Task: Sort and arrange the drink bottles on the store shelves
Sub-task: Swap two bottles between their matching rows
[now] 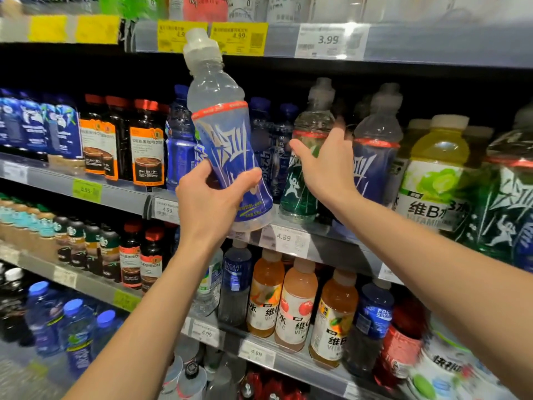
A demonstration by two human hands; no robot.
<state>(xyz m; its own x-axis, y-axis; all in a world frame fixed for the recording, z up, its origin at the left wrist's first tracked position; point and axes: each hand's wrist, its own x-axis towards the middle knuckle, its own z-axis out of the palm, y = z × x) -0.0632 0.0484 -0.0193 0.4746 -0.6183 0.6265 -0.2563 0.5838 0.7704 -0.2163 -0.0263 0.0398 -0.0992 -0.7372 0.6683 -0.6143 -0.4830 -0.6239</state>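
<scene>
While the left hand (213, 197) grips a blue-labelled bottle (227, 151) by its lower body, tilted and lifted clear of the shelf (340, 243), the right hand (323, 166) reaches just beside it with fingers spread, pressing against a green-labelled bottle (302, 171) standing on the shelf edge. Another blue bottle (375, 157) stands just right of that hand. The step in hand looks like clearing a slot: next, the right hand would need to shift the green bottle aside so the held one can go among matching blue ones.
</scene>
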